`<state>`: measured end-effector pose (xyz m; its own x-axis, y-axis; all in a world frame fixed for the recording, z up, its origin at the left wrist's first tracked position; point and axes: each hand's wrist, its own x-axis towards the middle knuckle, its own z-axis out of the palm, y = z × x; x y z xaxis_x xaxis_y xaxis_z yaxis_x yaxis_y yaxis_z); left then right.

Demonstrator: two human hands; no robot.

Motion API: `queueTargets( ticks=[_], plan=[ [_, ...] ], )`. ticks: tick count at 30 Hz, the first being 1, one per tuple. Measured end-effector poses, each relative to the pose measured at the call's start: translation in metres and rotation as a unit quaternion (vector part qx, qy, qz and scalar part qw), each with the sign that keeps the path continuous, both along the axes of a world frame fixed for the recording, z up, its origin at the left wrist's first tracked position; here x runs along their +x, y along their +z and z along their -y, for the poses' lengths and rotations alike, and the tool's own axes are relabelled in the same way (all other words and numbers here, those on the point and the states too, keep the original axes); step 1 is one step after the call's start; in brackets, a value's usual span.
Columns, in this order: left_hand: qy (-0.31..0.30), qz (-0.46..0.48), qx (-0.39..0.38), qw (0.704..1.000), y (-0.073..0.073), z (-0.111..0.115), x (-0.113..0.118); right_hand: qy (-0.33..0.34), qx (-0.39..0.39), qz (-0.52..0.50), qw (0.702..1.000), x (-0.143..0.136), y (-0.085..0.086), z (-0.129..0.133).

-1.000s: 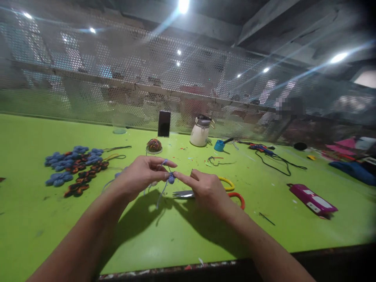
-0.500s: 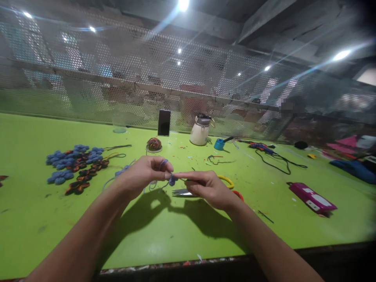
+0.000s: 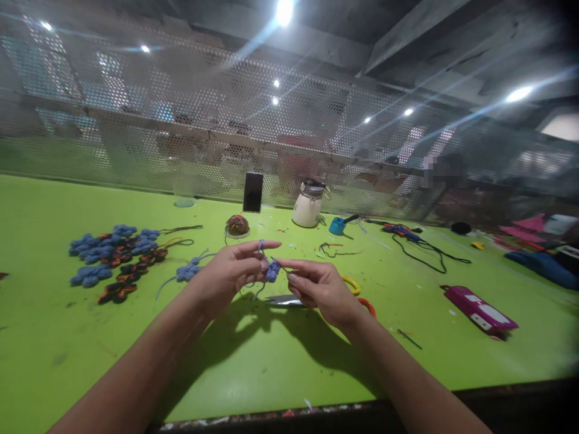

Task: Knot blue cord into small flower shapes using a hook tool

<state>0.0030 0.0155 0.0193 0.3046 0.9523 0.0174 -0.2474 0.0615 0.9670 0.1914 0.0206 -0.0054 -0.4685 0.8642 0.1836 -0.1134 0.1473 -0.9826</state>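
Observation:
My left hand (image 3: 242, 265) pinches a small piece of blue-purple crochet work (image 3: 272, 271) between thumb and fingers. Yarn of the same colour loops round its raised index finger, which points right. Facing it, my right hand (image 3: 319, 286) is closed on a thin crochet hook (image 3: 284, 269), mostly hidden by the fingers; its tip meets the crochet work. Below the right hand lies a pair of scissors (image 3: 367, 306) with one red and one yellow handle loop, partly covered. Left of my left hand rests a blue crocheted flower (image 3: 187, 271) with loose yarn tails.
Several blue crocheted flowers (image 3: 91, 274) and dark orange-black ones (image 3: 118, 288) lie at left. Further back are a multicoloured yarn ball (image 3: 237, 225), a phone (image 3: 253, 193), a white jug (image 3: 306, 210) and a blue pot (image 3: 337, 226). At right lies a magenta case (image 3: 479, 308).
My left index finger has straightened and now points right, with yarn round it. The crochet work has turned to show more of itself, and my hands have parted slightly.

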Motion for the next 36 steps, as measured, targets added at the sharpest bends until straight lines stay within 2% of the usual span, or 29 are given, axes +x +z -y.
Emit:
queueTargets(
  ticks=[5,11,16,19,22,25,27,29,32,34,35,36],
  plan=[
    [0.01,-0.054,0.034,0.998,0.0,0.0,-0.002,-0.001,0.005,0.018,1.0,0.0,0.002,0.001],
    [0.03,-0.104,0.069,0.992,0.002,0.0,0.001,-0.012,-0.048,-0.009,0.999,-0.002,0.0,0.002],
    [0.024,-0.134,0.109,0.985,-0.006,-0.005,0.001,-0.038,-0.076,-0.017,0.996,-0.006,-0.002,0.002],
    [0.032,-0.137,0.11,0.984,-0.01,-0.009,0.0,-0.039,-0.057,0.01,0.998,-0.006,-0.001,0.002],
    [0.051,-0.147,0.103,0.982,-0.012,-0.011,-0.002,-0.037,-0.006,0.072,0.997,-0.003,0.001,0.0],
    [0.035,-0.181,0.109,0.977,-0.01,-0.011,-0.001,-0.021,0.037,0.122,0.992,0.0,0.002,-0.003],
    [0.016,-0.226,0.124,0.966,-0.01,-0.009,0.002,-0.014,0.028,0.129,0.991,0.0,0.0,-0.005],
    [0.029,-0.292,0.154,0.943,-0.011,-0.007,0.006,-0.028,-0.019,0.111,0.993,-0.003,-0.003,-0.006],
    [0.105,-0.386,0.236,0.886,-0.017,-0.005,0.014,-0.055,-0.103,0.036,0.993,-0.011,-0.009,-0.005],
    [0.159,-0.4,0.294,0.853,-0.021,-0.004,0.019,-0.059,-0.141,-0.028,0.988,-0.015,-0.011,-0.004],
    [0.181,-0.388,0.31,0.849,-0.022,-0.003,0.021,-0.059,-0.151,-0.056,0.985,-0.016,-0.011,-0.003],
    [0.194,-0.359,0.308,0.86,-0.022,-0.003,0.022,-0.06,-0.155,-0.08,0.983,-0.018,-0.011,-0.002]
  ],
)
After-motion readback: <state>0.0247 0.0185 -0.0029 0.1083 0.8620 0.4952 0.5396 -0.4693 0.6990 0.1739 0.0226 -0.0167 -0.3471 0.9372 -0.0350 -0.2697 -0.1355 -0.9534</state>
